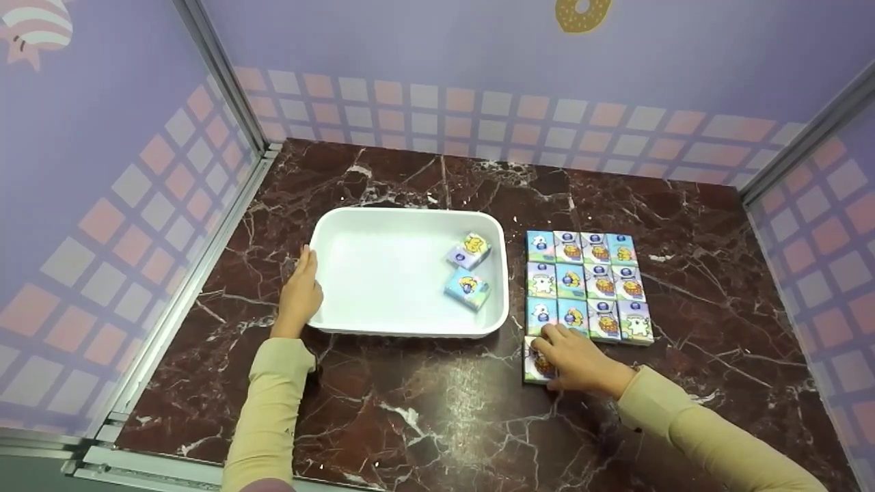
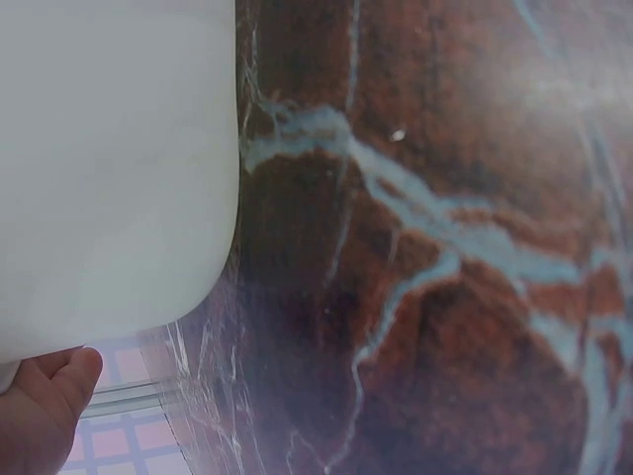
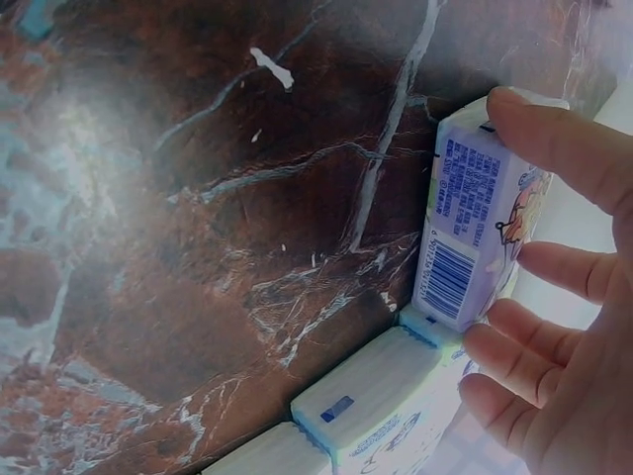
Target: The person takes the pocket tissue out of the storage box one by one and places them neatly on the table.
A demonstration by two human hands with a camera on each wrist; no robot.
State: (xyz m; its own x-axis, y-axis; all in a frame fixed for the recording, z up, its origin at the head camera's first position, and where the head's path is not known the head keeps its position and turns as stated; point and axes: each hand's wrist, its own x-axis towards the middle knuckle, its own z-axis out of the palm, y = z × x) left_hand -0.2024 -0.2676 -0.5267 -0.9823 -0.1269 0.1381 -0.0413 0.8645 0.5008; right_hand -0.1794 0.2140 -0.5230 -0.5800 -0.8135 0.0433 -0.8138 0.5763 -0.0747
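A white plastic tub [image 1: 409, 331] stands on the table, and my left hand [image 1: 299, 295] rests along its left wall with the fingers straight. Inside the tub, towards its right end, lie two small printed tissue packs, one lilac [image 1: 467, 251] and one light blue [image 1: 467, 290]. Right of the tub, several such packs [image 1: 599, 281] lie flat in tight rows. At the near left corner of these rows my right hand [image 1: 580, 359] holds a lilac tissue pack [image 3: 465, 218], thumb at one end and fingers at its other end and printed face.
Dark red marbled table [image 1: 383, 410] surrounds the tub and packs. Purple panels with pink and white checks [image 1: 458, 116] close off the back and both sides. A metal rail [image 1: 184, 294] runs along the left edge.
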